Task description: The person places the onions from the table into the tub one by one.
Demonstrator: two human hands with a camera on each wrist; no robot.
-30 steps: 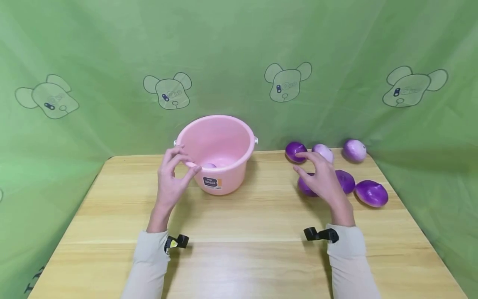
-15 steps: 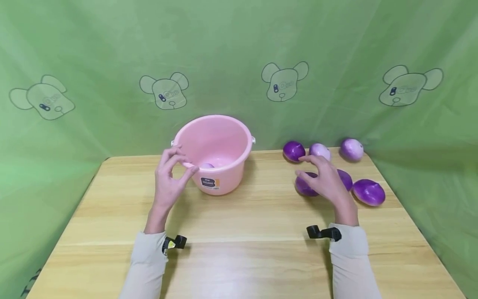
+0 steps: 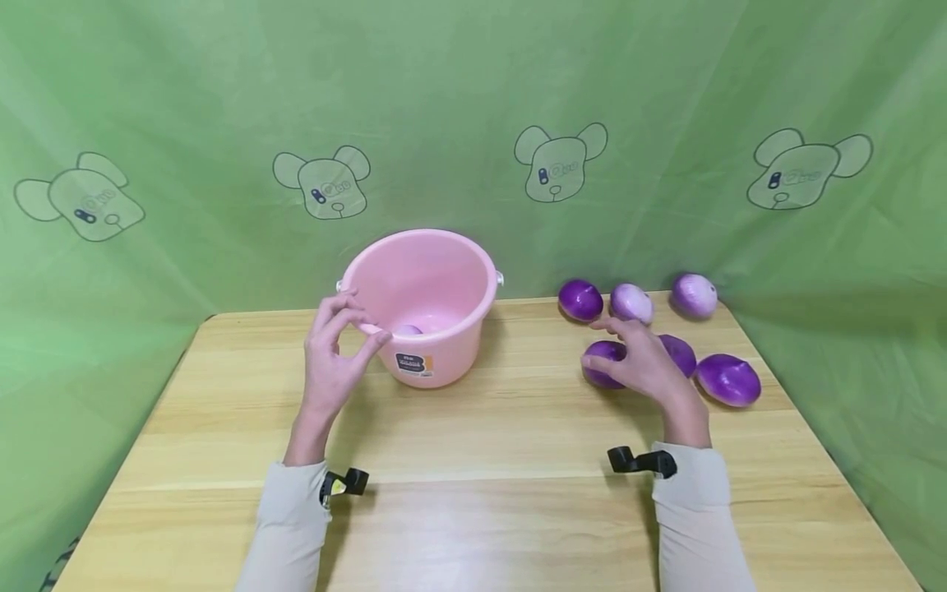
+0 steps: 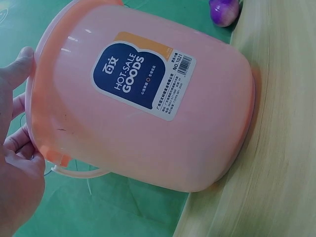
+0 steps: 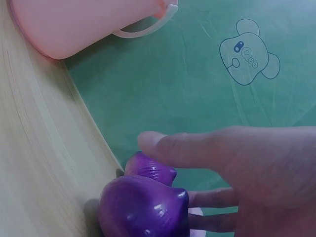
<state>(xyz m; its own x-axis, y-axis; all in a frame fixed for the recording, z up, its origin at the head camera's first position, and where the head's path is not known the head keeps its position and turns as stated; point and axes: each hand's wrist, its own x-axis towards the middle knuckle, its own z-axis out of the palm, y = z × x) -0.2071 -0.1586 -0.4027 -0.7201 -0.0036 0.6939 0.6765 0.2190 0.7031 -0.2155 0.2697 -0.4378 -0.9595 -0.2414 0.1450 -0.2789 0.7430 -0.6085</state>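
A pink plastic bucket (image 3: 447,358) stands near the table's back edge, its label toward me. My left hand (image 3: 329,370) pinches the bucket's near-left rim between thumb and fingers. Inside the bucket, the top of a pale purple onion (image 3: 408,330) shows just over the rim. On the right, my right hand (image 3: 651,370) is over a dark purple onion (image 3: 605,349), thumb and fingers spread apart. The right wrist view has the thumb (image 5: 182,148) raised off this onion, with other fingers beyond its pointed tip.
Several more onions lie around my right hand: a dark one (image 3: 580,300) and two pale ones (image 3: 632,303) along the back edge, and dark ones (image 3: 730,380) to the right. A green sheet with bear heads (image 3: 444,107) hangs behind the wooden table (image 3: 473,510).
My right hand has lowered slightly, and its thumb now overlaps the near purple onion. The left hand stays on the bucket's rim. The head view has shifted a little.
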